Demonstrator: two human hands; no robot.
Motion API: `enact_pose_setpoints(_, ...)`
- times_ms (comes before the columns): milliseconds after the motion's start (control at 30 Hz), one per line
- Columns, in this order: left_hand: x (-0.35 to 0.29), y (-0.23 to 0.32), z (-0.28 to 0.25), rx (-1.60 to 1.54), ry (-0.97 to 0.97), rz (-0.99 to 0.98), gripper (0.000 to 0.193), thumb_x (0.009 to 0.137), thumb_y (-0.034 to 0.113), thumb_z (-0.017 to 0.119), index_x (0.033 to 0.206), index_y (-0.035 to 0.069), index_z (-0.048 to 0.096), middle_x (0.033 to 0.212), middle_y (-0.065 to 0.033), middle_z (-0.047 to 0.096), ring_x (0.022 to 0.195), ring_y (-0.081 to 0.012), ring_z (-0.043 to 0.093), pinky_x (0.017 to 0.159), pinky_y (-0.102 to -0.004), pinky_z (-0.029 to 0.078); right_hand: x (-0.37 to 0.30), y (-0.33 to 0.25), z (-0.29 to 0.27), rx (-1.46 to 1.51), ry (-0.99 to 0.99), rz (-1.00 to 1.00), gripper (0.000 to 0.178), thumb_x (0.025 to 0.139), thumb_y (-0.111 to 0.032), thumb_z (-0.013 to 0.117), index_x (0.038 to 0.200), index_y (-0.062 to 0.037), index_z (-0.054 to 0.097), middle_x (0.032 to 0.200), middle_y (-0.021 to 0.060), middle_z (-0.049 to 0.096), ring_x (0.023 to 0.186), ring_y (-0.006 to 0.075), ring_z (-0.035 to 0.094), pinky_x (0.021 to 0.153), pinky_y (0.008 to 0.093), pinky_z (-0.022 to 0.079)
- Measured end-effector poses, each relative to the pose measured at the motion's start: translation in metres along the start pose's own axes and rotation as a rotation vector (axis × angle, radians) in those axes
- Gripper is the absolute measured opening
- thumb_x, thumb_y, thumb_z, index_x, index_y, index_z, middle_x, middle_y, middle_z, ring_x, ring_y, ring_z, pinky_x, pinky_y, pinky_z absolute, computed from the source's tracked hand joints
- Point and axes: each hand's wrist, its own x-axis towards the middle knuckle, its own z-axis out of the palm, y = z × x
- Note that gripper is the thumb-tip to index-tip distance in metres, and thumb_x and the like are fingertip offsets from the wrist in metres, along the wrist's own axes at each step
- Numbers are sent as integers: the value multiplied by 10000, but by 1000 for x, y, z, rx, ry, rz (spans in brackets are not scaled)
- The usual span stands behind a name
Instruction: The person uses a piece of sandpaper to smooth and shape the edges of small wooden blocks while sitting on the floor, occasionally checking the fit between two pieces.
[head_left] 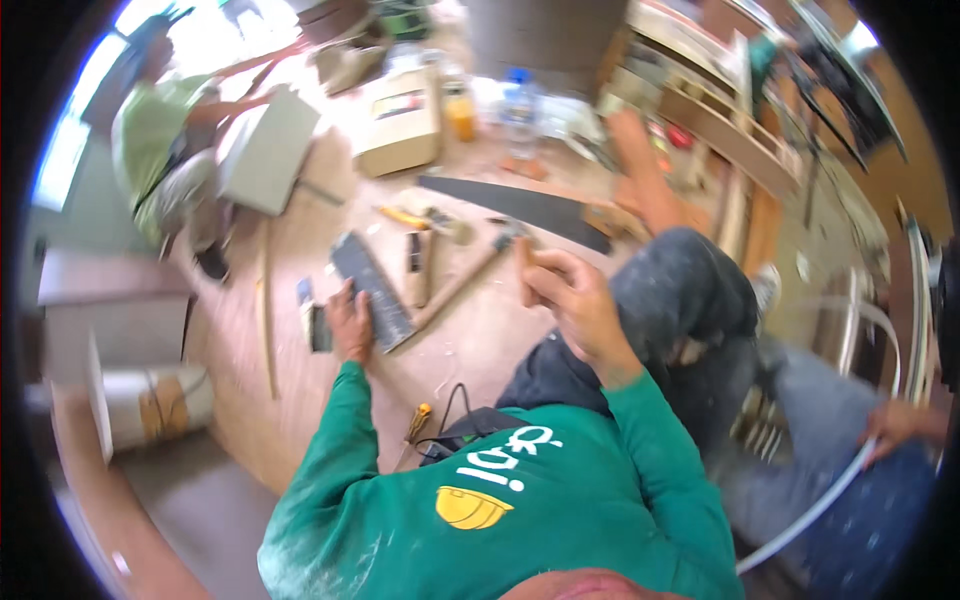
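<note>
Dark-grey slab (pixel 379 285) needed even pressure from the loosely spread left hand (pixel 350 326) resting on it, ungripped; right hand (pixel 572 297) curled, contents unclear.

White lettering (pixel 508 459) stands on the person's green sweatshirt (pixel 590 480).

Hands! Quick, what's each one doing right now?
Left hand: open, resting on the dark grey bar.
Right hand: partly closed; can't tell whether it's holding anything.

1. Looks like a woodworking workshop or a room under building work.
2. Has a handsaw (pixel 510 205), a hammer (pixel 458 292) and a screwdriver (pixel 419 420) lying about the floor (pixel 480 350).
3. Shows wooden strips (pixel 762 235) at right, and dust-marked trousers (pixel 690 280).
</note>
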Motion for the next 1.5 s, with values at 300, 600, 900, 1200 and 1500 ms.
enact_pose_setpoints(300,-6,-6,-1,-19,-10,-153,474,1005,378,693,1434,179,656,1127,-105,628,1126,-313,596,1024,-472,457,69,-132,87,-61,-292,-440,260,1053,-142,705,1260,9,663,1044,113,704,916,176,689,841,347,578)
enact_pose_setpoints(600,-4,12,-7,-25,-62,-199,480,1014,380,674,1446,173,638,1171,-120,625,1148,-334,580,1038,-469,446,232,-146,114,-15,-371,-374,244,1067,-220,708,1272,-88,725,1137,17,782,1035,115,718,896,351,568)
enact_pose_setpoints(900,-1,6,-8,-61,-46,-217,471,990,362,713,1421,179,662,1159,-116,634,1134,-330,606,1018,-468,457,225,19,113,293,-161,-20,155,1063,-175,702,1152,-52,733,1012,28,767,867,123,712,752,298,581)
enact_pose_setpoints(1200,-4,0,0,13,50,-219,481,1006,439,694,1432,217,675,1167,-136,635,1135,-347,594,1021,-486,452,196,137,132,-431,-254,39,230,1033,-163,716,1118,47,756,848,5,709,734,90,630,670,247,503)
enact_pose_setpoints(1500,61,-30,16,113,114,-259,474,1014,499,659,1438,288,678,1204,-104,629,1206,-307,573,1047,-504,400,255,203,170,-320,-202,337,229,1029,-180,734,1171,-1,738,947,45,758,785,126,688,710,306,576)
